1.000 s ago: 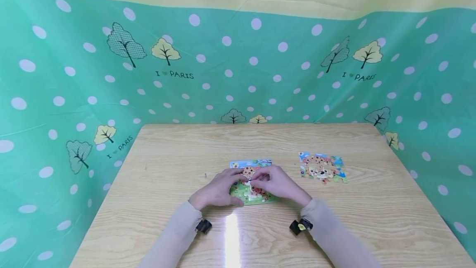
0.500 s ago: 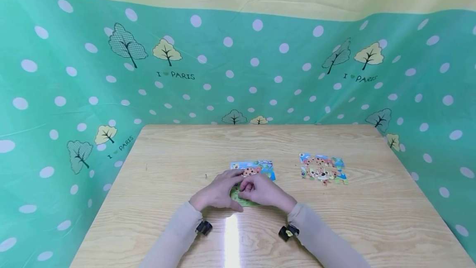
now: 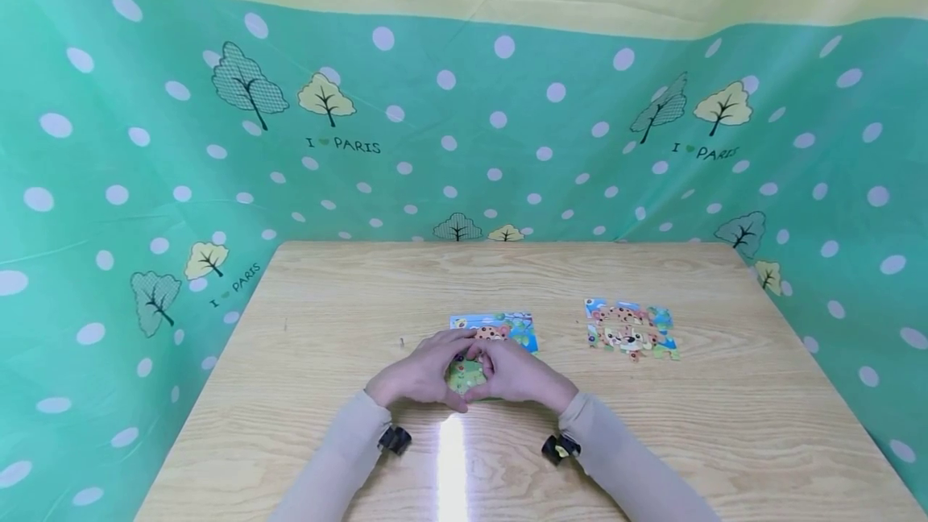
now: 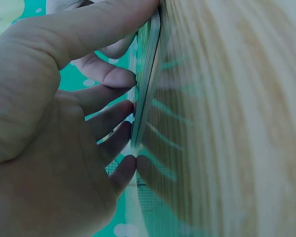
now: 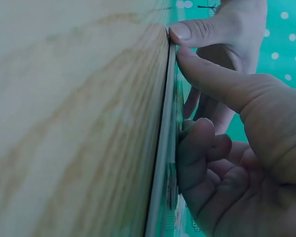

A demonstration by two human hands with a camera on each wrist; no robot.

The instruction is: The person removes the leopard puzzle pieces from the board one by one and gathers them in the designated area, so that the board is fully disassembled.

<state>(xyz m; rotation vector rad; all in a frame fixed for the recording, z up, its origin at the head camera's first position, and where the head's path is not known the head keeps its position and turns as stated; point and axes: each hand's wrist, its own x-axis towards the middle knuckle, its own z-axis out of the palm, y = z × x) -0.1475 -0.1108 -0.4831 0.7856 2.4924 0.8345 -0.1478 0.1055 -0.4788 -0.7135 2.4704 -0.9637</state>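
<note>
I see a thin flat cardboard puzzle [image 3: 493, 333], glossy cartoon print, lying on the wood-grain table [image 3: 326, 321]. Left hand [image 3: 416, 377] and right hand [image 3: 518, 375] cup over the puzzle's near half, fingertips pressing down on it, thumbs meeting at its near edge. Wrist views show curled fingers [image 4: 113, 143] on the board's face, the right's [image 5: 197, 148] too. Second puzzle [image 3: 629, 329], jagged-edged, lies well right of the first.
</note>
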